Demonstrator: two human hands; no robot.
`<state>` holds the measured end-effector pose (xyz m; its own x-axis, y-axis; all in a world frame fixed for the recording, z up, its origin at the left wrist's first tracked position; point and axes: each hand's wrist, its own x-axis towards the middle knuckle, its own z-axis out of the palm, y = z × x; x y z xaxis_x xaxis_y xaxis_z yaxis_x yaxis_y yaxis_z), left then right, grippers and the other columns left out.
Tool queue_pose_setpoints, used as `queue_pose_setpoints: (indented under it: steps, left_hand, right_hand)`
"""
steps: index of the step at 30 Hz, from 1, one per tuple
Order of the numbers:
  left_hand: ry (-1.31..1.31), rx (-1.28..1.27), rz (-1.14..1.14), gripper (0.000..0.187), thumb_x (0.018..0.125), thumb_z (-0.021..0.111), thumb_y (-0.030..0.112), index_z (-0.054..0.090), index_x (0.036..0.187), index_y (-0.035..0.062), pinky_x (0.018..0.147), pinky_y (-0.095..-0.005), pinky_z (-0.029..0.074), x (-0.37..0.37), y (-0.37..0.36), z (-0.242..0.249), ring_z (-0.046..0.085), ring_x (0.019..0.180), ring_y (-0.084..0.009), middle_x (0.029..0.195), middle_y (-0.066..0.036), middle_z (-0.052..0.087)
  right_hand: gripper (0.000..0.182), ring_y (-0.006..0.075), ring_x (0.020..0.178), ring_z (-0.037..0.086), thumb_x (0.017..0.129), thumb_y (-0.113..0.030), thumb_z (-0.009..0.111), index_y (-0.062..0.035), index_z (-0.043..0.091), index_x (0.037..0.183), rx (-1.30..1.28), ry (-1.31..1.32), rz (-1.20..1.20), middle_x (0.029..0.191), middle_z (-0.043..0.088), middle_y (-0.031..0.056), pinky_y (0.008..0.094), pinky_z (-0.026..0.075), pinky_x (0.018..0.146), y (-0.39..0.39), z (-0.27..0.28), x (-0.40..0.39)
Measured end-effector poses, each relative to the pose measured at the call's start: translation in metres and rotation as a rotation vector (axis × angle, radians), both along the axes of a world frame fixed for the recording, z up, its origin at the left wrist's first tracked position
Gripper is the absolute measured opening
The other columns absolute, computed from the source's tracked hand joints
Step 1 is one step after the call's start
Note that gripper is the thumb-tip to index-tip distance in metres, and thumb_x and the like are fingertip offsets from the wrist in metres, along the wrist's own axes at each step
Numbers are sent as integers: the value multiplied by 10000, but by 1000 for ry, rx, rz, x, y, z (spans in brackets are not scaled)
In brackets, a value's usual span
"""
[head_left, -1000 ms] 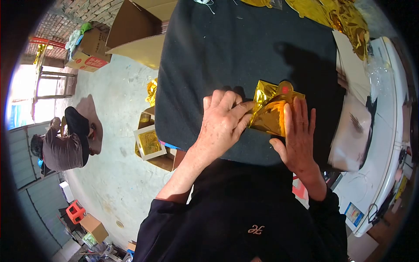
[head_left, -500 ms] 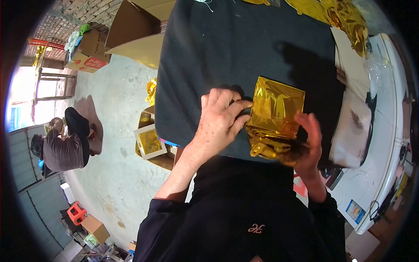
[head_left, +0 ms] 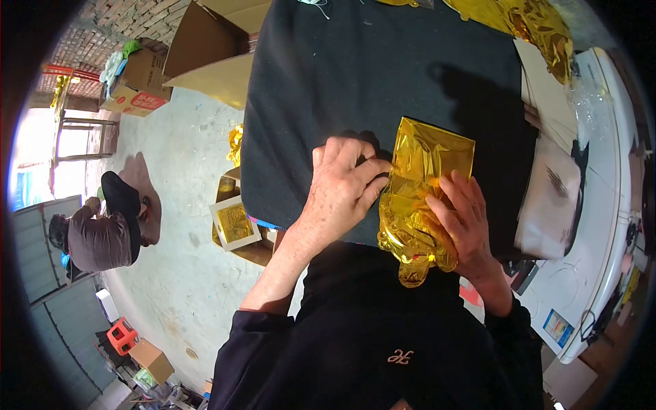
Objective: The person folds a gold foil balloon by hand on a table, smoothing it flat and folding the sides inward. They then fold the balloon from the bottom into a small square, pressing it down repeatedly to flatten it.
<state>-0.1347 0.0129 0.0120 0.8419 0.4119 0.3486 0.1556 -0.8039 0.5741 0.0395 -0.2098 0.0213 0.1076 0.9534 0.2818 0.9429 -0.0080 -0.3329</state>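
A shiny piece of gold foil [head_left: 437,150] lies on the dark cloth [head_left: 328,89] in front of me. Its upper part is folded into a flat rectangle. The lower part is crumpled, with a rounded tab hanging past the cloth's near edge. My left hand [head_left: 339,184] is closed, thumb and forefinger pinching the foil's left edge. Fairly straight, slightly spread fingers of my right hand [head_left: 465,222] rest on the lower right of the foil, pressing it without wrapping round it. Part of the foil is hidden under those fingers.
More gold foil [head_left: 509,20] is heaped at the far right. Pale card sheets [head_left: 547,96] and a clear plastic-covered stack [head_left: 550,198] lie along the right side. An open carton [head_left: 212,75] stands far left. A foil-filled box [head_left: 236,222] sits below left. A person [head_left: 102,232] bends over farther left.
My right hand has moved up and left onto the foil. The foil's lower part has shifted and its rounded tab now hangs down. My left hand keeps its pinch in nearly the same place.
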Motion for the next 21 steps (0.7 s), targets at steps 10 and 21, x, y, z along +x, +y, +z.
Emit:
queue_pose_setpoints:
  steps: [10,21]
  left_hand:
    - [-13,5,-67,169,879,811,179,788,1041,138,921,-426,406,-4,2,2,538,1105,-270,1137,-42,613]
    - [-21,45,-286,331,988,697,151,741,1315,119,1206,-482,383,10,8,10,547,1455,-279,1430,-45,691]
  right_hand:
    - [418,375,1477,503,979,-279,744,-77,686,1340,-56,41,20,1477,589,177,596,313,1263,3,5,1]
    - [414,360,1482,494,959,-244,747,-102,699,1344,-51,56,25,1479,579,175,599,308,1272,2,4,1]
